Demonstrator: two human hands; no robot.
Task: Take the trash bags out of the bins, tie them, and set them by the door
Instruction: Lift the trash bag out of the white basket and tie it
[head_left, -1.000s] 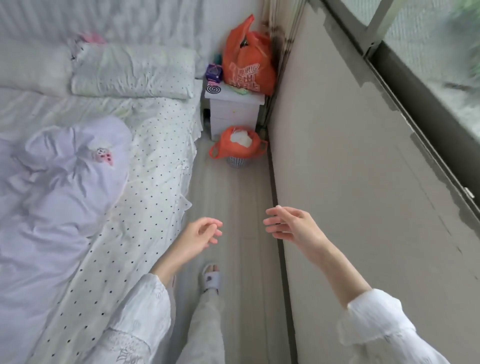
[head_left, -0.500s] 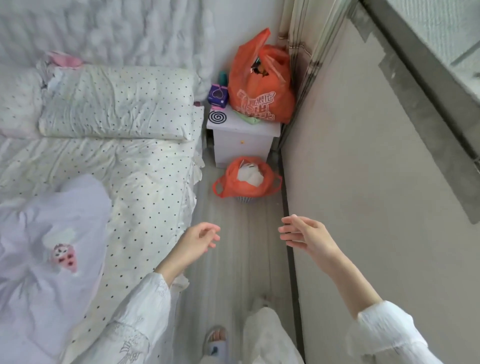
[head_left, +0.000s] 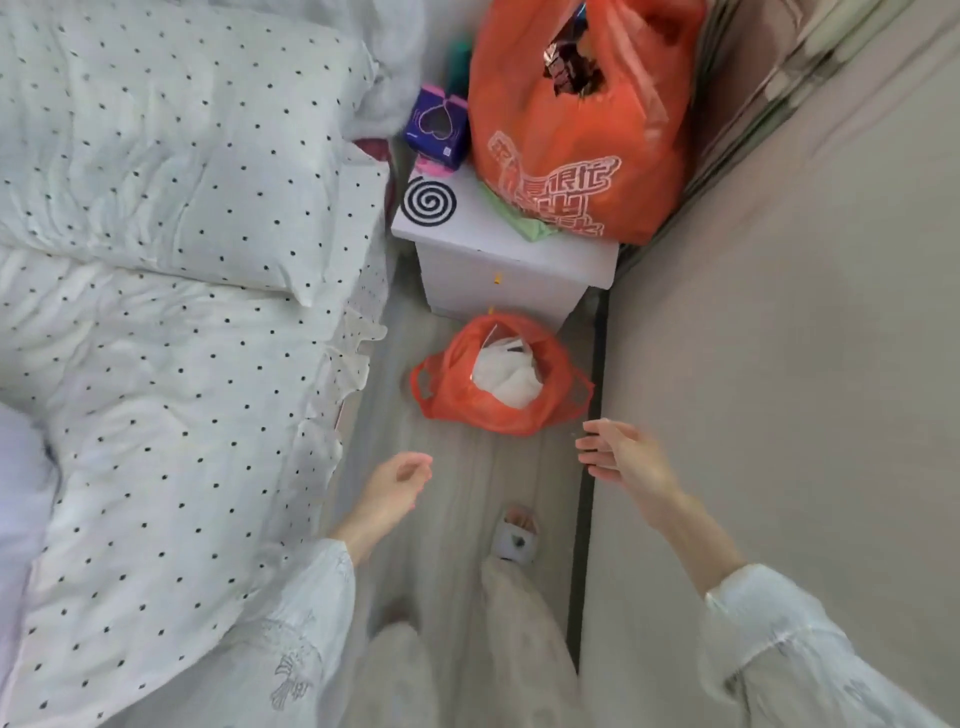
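An orange trash bag (head_left: 457, 397) lines a small bin on the floor, just in front of the white nightstand (head_left: 498, 275). White crumpled rubbish fills its open mouth, and its two handle loops stick out to the sides. The bin itself is hidden under the bag. My left hand (head_left: 397, 480) hovers empty below and left of the bag, fingers loosely curled. My right hand (head_left: 621, 457) reaches in from the right with fingers apart, its tips just short of the bag's right handle. Neither hand touches the bag.
A bed with a dotted white sheet (head_left: 171, 405) and pillow (head_left: 182, 150) fills the left. A larger orange bag (head_left: 576, 130), a black spiral coil (head_left: 428, 201) and a purple packet (head_left: 439, 127) sit on the nightstand. A beige wall (head_left: 779, 364) closes the right of the narrow floor strip.
I have walked down the aisle toward the bin, so the bag looms larger and closer. Both hands have stretched forward to just short of it.
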